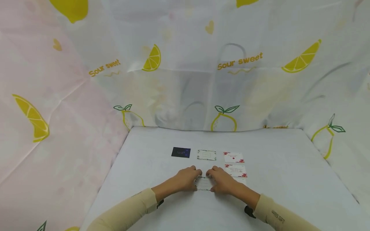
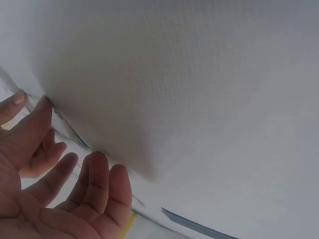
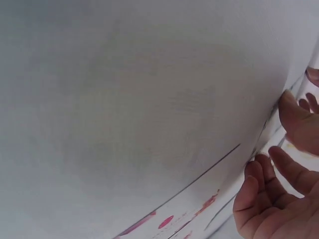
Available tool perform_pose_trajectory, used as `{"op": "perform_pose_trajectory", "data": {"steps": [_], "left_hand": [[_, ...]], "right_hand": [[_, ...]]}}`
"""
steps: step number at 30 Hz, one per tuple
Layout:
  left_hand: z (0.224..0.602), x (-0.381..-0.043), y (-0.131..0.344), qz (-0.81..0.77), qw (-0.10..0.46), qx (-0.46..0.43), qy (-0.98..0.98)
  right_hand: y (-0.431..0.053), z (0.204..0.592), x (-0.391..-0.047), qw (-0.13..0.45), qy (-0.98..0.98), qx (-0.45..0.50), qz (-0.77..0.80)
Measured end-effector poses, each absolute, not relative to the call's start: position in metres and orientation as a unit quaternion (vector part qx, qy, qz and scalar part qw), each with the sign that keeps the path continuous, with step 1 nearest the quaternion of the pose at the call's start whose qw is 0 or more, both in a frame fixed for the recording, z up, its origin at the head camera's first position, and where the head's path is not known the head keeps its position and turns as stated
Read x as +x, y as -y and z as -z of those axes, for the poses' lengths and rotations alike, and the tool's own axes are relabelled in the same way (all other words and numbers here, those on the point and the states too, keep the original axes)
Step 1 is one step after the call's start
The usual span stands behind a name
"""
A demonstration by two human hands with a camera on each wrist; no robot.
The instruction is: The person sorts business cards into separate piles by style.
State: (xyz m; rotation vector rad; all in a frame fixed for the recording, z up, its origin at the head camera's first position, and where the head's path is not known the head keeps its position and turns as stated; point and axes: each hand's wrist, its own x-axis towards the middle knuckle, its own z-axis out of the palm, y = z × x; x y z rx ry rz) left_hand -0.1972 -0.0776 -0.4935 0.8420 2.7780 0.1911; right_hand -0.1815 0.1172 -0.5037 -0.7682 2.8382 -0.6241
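- L hand [image 1: 186, 179]: pinches L edge of leaf-bordered biz card [image 1: 204, 183], lower ctr of frame
- R hand [image 1: 223, 181]: pinches its R edge
- Navy biz card [image 1: 180, 152], flat, just below ctr
- Red-flowered biz cards [image 1: 233, 157]: lower R of ctr

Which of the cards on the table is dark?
The leftmost card, in the far row: it is nearly black, while the other cards are mostly white.

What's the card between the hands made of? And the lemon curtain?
The card looks like stiff paper, maybe coated: it's thin and straight-edged with a printed border. I can't tell whether it's shiny or dull.

The curtain could be thin cloth or plastic, with a faint sheen: it shows creases and soft folds.
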Motion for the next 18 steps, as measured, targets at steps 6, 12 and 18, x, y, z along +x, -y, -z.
{"op": "perform_pose_trajectory", "data": {"steps": [6,12,18], "left_hand": [[0.4925,-0.1977,0.0777,-0.084,0.126,0.282,-0.947],[0.4915,-0.2001,0.0793,-0.104,0.109,0.287,-0.946],[0.4919,-0.2063,0.0868,-0.143,0.103,0.305,-0.936]], "right_hand": [[-0.1165,0.5025,-0.1866,0.09,-0.946,-0.24,0.199],[-0.1163,0.5048,-0.1855,0.086,-0.945,-0.237,0.209],[-0.1199,0.5057,-0.185,0.1,-0.918,-0.258,0.284]]}}
